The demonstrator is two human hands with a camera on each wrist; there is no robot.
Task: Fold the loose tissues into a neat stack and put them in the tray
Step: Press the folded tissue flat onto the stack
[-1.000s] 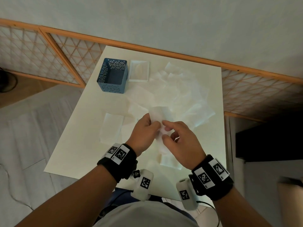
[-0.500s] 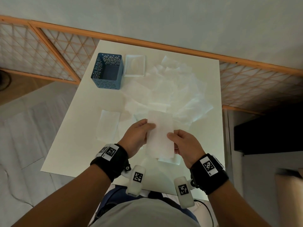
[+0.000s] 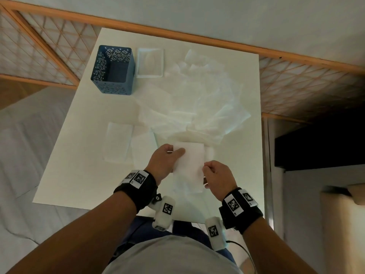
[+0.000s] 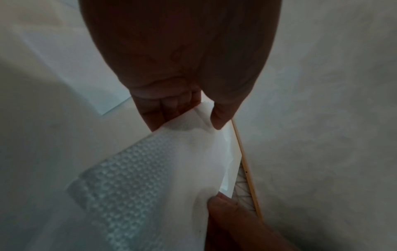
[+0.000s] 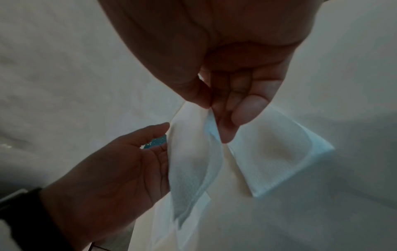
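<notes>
Right hand (image 3: pixel 218 177): at the near right of the table, thumb and forefinger pinching the right edge of the held tissue (image 3: pixel 189 163); the wrist view shows the pinch clearly, the other fingers loosely curled behind it.
Left hand (image 3: pixel 165 161): thumb laid over the tissue's upper left corner, fingers tucked beneath it, so it grasps that corner.
Held tissue: a tall narrow rectangle lifted just above the table (image 3: pixel 79 165), stretched between the two hands. A second ago it was bunched small between the fingertips; half a second ago it was spread out as a tall panel; it now sits lower and nearer the table.
Meaning: the sheet looks opened and squared, ready for a fold or to be laid down. This is a judgement from its flat shape.
Under the hands: a further flat tissue (image 3: pixel 185 187) lies on the table directly beneath the held one.
Folded tissues (image 3: pixel 117 144): flat rectangles lying on the table, just left of the left hand, possibly the start of a stack.
Loose tissues (image 3: pixel 197 99): a wide rumpled heap across the middle and right of the table, so most of the task remains.
Tray (image 3: pixel 150 63): clear, shallow, at the far side, just right of the blue basket (image 3: pixel 113 70); I cannot tell if it holds anything.
</notes>
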